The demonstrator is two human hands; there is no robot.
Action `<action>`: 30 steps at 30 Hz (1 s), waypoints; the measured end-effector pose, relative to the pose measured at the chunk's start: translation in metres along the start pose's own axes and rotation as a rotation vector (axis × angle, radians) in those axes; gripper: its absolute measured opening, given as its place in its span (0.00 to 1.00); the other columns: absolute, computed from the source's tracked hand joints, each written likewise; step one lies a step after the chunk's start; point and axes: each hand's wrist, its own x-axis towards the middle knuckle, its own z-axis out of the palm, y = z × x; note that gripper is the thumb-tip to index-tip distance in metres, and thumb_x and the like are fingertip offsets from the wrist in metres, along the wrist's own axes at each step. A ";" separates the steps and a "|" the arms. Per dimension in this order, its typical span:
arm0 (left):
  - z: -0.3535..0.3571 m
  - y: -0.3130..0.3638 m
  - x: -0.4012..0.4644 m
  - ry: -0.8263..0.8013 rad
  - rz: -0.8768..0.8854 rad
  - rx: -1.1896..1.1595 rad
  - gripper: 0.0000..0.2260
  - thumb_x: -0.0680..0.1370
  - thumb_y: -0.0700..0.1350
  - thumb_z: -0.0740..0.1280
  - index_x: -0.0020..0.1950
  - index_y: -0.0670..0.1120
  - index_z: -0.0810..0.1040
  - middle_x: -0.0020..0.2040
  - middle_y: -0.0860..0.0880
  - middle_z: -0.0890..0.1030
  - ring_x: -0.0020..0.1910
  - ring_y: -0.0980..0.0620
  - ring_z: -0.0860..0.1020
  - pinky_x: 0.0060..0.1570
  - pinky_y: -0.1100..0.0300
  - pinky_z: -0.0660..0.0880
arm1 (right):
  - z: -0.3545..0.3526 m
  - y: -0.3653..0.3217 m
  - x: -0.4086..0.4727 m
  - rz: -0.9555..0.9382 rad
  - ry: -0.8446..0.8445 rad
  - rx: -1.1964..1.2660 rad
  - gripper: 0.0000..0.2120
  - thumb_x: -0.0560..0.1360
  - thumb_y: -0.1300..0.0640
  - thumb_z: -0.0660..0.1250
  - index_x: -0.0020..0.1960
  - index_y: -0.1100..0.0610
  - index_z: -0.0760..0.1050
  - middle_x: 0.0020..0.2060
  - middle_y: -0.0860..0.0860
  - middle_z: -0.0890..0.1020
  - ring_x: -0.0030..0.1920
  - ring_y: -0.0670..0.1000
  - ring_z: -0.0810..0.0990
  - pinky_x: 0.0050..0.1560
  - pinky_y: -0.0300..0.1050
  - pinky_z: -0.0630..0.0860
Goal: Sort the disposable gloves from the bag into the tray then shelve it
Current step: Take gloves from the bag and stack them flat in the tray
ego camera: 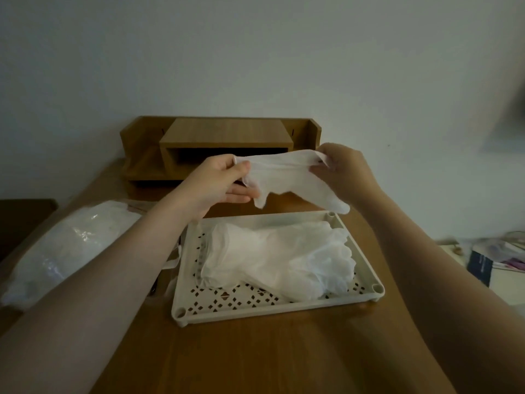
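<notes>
A translucent white disposable glove (287,177) is stretched in the air between both hands, above the far edge of the tray. My left hand (221,183) pinches its left end and my right hand (346,172) pinches its right end. Below, a cream perforated tray (255,304) sits on the wooden table and holds a flat pile of several white gloves (284,263). The clear plastic bag (71,245) with more gloves lies to the left of the tray, partly behind my left forearm.
A wooden desk shelf (227,143) with an open slot stands at the table's far edge against the wall. Books and clutter (494,260) lie on a lower surface at the right. A dark piece of furniture (25,214) is at the left.
</notes>
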 end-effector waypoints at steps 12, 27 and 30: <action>-0.007 -0.053 -0.045 -0.186 0.044 0.538 0.08 0.76 0.44 0.69 0.54 0.50 0.80 0.57 0.57 0.79 0.55 0.61 0.76 0.56 0.59 0.74 | 0.042 0.011 -0.088 -0.210 -0.335 -0.136 0.14 0.75 0.66 0.61 0.55 0.51 0.75 0.55 0.46 0.78 0.59 0.50 0.70 0.58 0.43 0.61; -0.001 -0.088 -0.076 -0.202 0.071 1.088 0.09 0.80 0.49 0.60 0.56 0.49 0.76 0.74 0.48 0.64 0.76 0.48 0.53 0.73 0.54 0.47 | 0.048 0.003 -0.117 0.104 -0.600 -0.147 0.20 0.82 0.47 0.46 0.65 0.51 0.72 0.73 0.51 0.64 0.74 0.52 0.55 0.72 0.56 0.44; 0.003 -0.088 -0.080 -0.151 -0.014 1.116 0.12 0.79 0.53 0.60 0.58 0.50 0.76 0.78 0.48 0.52 0.77 0.48 0.46 0.73 0.52 0.43 | 0.059 0.006 -0.115 0.143 -0.576 -0.238 0.14 0.79 0.43 0.56 0.47 0.48 0.76 0.72 0.45 0.65 0.72 0.52 0.58 0.71 0.59 0.51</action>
